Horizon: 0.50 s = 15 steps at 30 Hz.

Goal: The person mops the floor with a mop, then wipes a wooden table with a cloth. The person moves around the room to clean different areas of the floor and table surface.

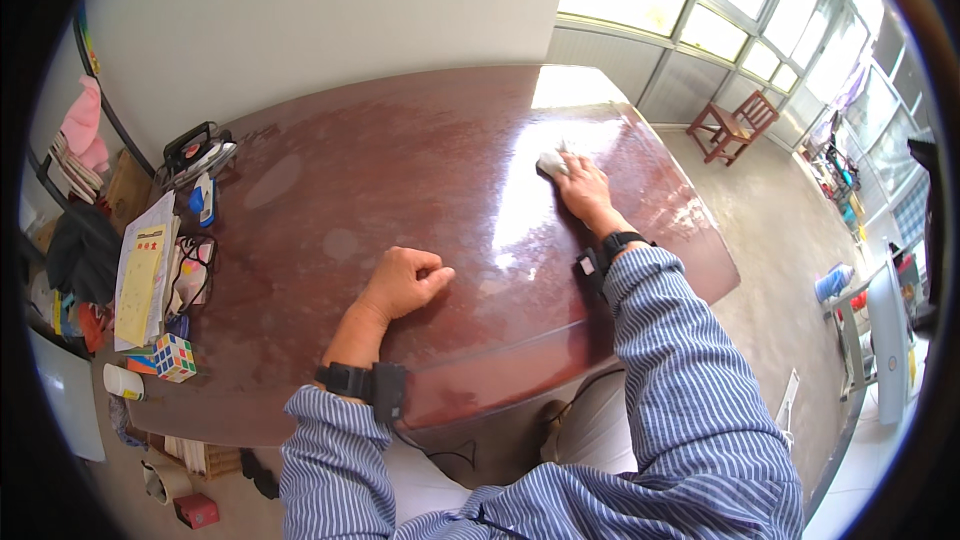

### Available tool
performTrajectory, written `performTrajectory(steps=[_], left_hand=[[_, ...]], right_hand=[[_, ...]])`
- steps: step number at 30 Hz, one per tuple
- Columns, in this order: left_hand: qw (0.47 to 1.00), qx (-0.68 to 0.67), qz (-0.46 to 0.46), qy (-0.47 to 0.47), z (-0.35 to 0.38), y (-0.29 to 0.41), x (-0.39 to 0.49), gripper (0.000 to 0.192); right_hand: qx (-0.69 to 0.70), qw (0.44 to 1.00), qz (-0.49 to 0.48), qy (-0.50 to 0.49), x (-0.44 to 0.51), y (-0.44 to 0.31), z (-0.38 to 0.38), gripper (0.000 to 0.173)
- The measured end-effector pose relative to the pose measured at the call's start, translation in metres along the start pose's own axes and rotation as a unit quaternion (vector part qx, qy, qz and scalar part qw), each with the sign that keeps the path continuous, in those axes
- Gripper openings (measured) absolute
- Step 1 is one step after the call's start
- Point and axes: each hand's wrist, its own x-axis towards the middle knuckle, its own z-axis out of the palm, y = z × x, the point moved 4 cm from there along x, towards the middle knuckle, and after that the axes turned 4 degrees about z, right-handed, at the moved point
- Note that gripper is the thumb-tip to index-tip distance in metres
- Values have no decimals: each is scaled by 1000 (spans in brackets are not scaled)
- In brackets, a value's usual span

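Note:
My right hand (583, 186) presses a pale crumpled cloth (553, 162) onto the glossy reddish-brown wooden table (300, 187), towards its far right part, beside a bright window reflection. The palm faces down and the fingertips lie on the cloth. Nearer to me, my left hand (407, 281) rests on the tabletop, its fingers curled into a loose fist, with nothing seen in it. Both wrists wear black straps with small devices, and a cable hangs from the left one.
Along the table's left edge are a clothes iron (196, 154), a blue and white stapler (204, 199), stacked papers (142, 277), a puzzle cube (175, 357) and a white jar (124, 382). A wooden chair (733, 127) stands on the floor beyond the right side.

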Motion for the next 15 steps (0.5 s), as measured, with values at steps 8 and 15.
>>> performTrajectory(steps=[8, 15], left_hand=[[993, -100, -38, 46, 2, -9, 0, 35], [995, 28, -88, 36, -10, -4, -46, 37]], right_hand=[[-72, 985, 154, 43, -112, 161, -86, 52], [-99, 944, 310, 51, -184, 248, -130, 53]])
